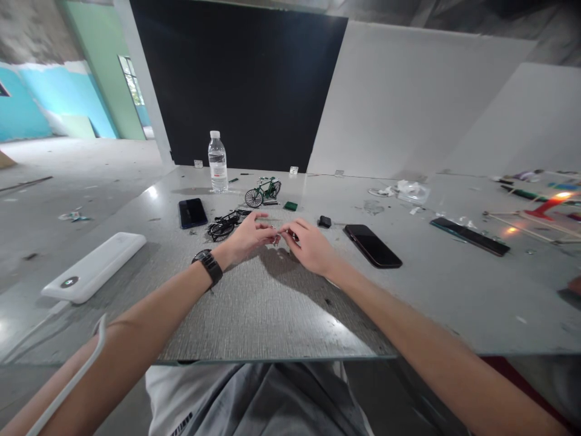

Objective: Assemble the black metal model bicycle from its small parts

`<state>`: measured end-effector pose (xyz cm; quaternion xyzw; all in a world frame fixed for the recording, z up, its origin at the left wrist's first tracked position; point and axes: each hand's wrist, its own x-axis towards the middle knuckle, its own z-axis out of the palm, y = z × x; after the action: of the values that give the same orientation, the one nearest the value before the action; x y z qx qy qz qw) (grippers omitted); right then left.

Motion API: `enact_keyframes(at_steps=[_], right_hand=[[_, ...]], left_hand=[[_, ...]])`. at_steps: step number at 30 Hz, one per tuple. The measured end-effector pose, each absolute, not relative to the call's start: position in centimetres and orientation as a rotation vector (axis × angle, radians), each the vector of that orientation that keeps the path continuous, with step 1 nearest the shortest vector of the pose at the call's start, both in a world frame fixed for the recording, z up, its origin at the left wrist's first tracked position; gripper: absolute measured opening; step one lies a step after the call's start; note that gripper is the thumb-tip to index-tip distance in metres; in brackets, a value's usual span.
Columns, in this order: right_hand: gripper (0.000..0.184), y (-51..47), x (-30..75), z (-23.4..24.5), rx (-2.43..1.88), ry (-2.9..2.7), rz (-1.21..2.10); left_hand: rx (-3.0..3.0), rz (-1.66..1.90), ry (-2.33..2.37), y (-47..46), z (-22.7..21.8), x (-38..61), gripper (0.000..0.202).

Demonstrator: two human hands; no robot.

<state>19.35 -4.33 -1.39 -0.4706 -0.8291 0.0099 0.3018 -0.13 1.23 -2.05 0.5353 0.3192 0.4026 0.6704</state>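
Observation:
My left hand (251, 233), with a dark watch (209, 266) on its wrist, and my right hand (308, 243) meet fingertip to fingertip low over the table (218, 321). Both are closed in a pinch around a small shiny piece, mostly hidden by the fingers and too small to name. Just left of my left hand lies a black model bicycle (223, 226), partly covered by that hand. Beyond my hands a green model bicycle (264, 192) stands upright, with a small green block (290, 206) beside it. A small black piece (324, 221) rests right of my right hand.
Phones lie at the left (192, 213) and right (373, 246). A water bottle (217, 163) stands near the black panel (240, 85). A white power bank (97, 266) with a cable is at left. Farther right are a dark flat bar (469, 236) and a red object (547, 208).

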Motion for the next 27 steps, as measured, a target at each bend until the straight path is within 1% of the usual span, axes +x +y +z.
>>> enact_keyframes(at_steps=[8, 17, 22, 27], right_hand=[[0.023, -4.4, 19.4, -1.0, -1.258, -2.199, -0.028], [0.022, -4.8, 19.1, -1.1, -1.308, -2.219, -0.117], [0.023, -4.9, 18.9, -1.1, -1.329, -2.22, -0.198], [0.028, -4.9, 18.8, -1.2, -1.344, -2.258, -0.328]], left_hand=[[1.201, 0.857, 0.689, 1.1, -1.2, -0.5, 0.05], [1.168, 0.852, 0.611, 2.1, -2.3, -0.6, 0.045], [1.144, 0.846, 0.605, 1.9, -2.1, -0.5, 0.046], [1.147, 0.861, 0.61, 1.6, -2.2, -0.2, 0.048]])
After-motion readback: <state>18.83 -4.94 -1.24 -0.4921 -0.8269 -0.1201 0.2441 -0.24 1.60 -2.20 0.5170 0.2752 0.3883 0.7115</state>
